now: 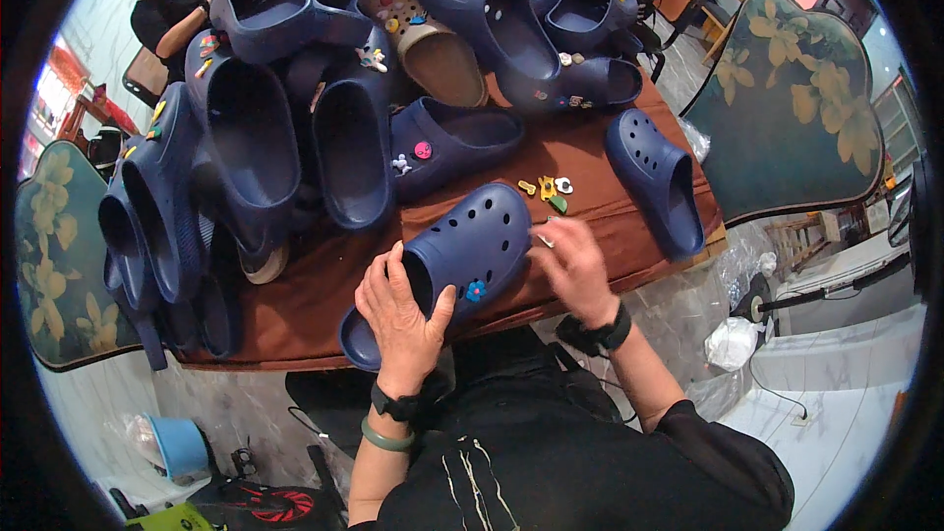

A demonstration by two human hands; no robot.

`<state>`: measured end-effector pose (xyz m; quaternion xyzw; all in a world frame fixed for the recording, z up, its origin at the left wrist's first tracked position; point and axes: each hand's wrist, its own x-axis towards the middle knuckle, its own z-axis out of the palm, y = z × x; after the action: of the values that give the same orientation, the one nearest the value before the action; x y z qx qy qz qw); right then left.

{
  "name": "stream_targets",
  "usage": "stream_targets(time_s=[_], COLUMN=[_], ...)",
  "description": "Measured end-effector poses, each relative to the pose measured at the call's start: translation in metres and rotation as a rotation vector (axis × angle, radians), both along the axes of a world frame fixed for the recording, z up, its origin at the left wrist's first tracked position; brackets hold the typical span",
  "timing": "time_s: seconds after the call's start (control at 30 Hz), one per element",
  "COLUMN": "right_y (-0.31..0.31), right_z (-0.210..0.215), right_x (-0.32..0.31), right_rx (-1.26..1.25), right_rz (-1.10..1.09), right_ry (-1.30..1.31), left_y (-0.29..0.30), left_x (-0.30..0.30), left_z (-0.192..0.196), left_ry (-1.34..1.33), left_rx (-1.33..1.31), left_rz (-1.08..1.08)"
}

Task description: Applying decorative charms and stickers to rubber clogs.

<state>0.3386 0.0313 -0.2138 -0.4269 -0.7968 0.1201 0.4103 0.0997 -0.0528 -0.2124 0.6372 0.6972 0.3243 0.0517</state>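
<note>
A navy blue clog [478, 236] with round holes lies near the table's front edge, a blue flower charm [477, 291] fixed in its side. My left hand [401, 310] grips the clog at its opening, thumb along the near side. Just right of the toe is my right hand [575, 270], a little blurred, its fingers pinched on a small white shoe charm [547, 239] that is mostly hidden. Beyond the toe lie several loose shoe charms [548, 189] in yellow, white and green.
A large pile of navy clogs [354, 152], some with charms, covers the table's far and left parts. One plain navy clog [657, 177] sits at the right on the brown cloth [295, 310]. Floral chair backs [796, 103] flank the table. Another person [172, 10] is at the far left.
</note>
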Motion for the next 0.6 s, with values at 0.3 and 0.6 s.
stream_targets(time_s=[0.3, 0.6], right_y=[-0.04, -0.039], right_z=[0.01, -0.005], right_x=[-0.06, -0.061], right_rx=[-0.182, -0.093], right_rz=[0.209, 0.275], right_ry=[0.072, 0.044], left_y=[0.001, 0.001], left_x=[0.001, 0.005], left_z=[0.002, 0.003], left_ry=[0.008, 0.055], left_rx=[0.012, 0.028], left_rz=[-0.027, -0.007])
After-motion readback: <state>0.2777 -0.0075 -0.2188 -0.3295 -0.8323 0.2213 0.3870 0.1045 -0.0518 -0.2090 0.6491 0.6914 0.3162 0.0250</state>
